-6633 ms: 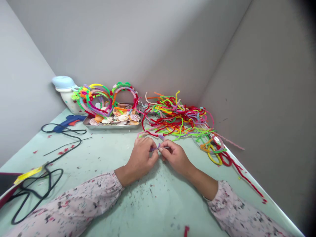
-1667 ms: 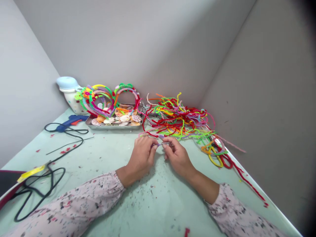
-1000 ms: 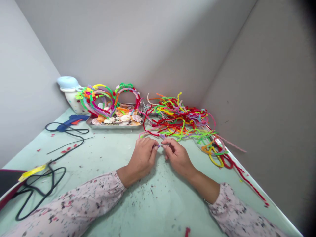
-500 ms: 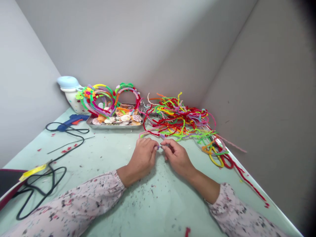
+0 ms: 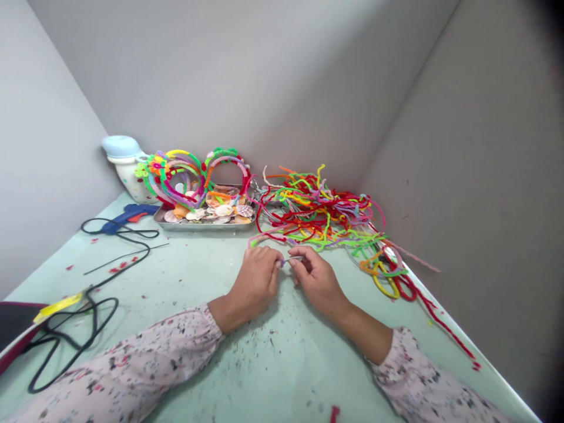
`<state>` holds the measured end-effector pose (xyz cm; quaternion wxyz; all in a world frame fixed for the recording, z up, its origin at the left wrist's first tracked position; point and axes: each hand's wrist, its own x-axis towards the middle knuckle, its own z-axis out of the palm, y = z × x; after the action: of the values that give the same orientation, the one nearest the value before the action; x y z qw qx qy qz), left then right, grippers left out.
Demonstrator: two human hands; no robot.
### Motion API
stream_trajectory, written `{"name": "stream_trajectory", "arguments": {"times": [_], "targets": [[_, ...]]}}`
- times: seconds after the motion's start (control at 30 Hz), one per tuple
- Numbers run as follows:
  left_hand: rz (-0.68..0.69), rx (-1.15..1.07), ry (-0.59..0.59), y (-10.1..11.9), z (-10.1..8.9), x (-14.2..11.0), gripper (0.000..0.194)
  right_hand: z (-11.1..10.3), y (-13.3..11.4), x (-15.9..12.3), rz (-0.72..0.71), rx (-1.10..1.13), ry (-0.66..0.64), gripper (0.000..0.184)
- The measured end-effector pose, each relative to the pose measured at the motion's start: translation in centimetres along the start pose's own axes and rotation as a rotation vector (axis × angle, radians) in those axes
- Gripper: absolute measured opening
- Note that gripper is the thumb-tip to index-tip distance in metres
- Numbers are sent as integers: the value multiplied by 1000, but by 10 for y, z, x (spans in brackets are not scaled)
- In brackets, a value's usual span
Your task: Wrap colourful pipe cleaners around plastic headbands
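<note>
A short lilac pipe cleaner (image 5: 291,259) spans the small gap between my hands, its thin pale length showing. My left hand (image 5: 256,279) pinches its purple end between the fingertips and thumb. My right hand (image 5: 316,281) holds the other end in curled fingers. Just beyond my fingers lies a tangled heap of multicoloured pipe cleaners (image 5: 317,214), with red, lime, orange and yellow strands. Its nearest strand runs a little above my hands without touching them.
A steel tray of seashells (image 5: 205,227) stands at the back, with pipe-cleaner hairbands (image 5: 176,176) heaped against it. Left of it are a blue glue gun (image 5: 127,216) with a black cord, and a white pot with a blue lid (image 5: 126,167). Low walls enclose the mint-green table (image 5: 282,364), which is scattered with scraps.
My right hand has shifted slightly right, so more of the pipe cleaner shows between my hands. My left hand and the surrounding objects stay nearly in place.
</note>
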<state>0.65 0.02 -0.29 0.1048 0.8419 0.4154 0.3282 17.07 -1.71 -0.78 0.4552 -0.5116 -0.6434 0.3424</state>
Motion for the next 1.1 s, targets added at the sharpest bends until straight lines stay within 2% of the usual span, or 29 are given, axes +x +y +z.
{"name": "stream_trajectory", "arguments": {"times": [0.67, 0.87, 1.1], "targets": [[16, 94, -76, -1, 2, -2, 17, 0, 4, 2, -19, -79, -43, 17], [1, 18, -65, 0, 1, -2, 18, 0, 2, 1, -7, -52, -24, 18], [-6, 5, -53, 2, 0, -1, 7, 0, 4, 1, -9, -32, -15, 18]]}}
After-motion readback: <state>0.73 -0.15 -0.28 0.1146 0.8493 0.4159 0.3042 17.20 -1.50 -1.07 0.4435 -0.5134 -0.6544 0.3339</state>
